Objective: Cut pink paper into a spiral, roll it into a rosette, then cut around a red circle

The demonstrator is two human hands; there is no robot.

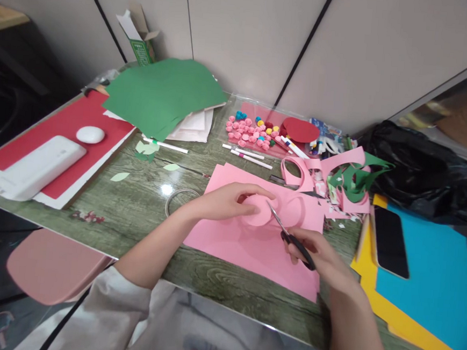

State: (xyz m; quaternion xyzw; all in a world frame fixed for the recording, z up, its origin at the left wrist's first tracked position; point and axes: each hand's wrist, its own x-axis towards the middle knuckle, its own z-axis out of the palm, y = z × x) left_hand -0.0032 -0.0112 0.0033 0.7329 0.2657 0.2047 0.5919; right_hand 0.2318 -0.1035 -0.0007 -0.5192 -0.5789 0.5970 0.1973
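Note:
Between the thumb and fingers of my left hand point(235, 201) is a round piece of pink paper point(257, 211). My right hand point(316, 252) grips the black handles of a pair of scissors point(281, 225), whose metal blades meet the right edge of that round piece. A curl of pink paper trails off to the right of the blades. Beneath both hands lie larger pink sheets point(243, 254), flat on the table.
Pink and green paper scraps point(348, 181) heap up at the right, beside a phone point(390, 241) on blue and yellow sheets. Small rolled paper flowers point(248, 132) and white pens point(251, 158) lie behind. Green sheets point(163, 94) and a white power bank point(42, 165) are leftward.

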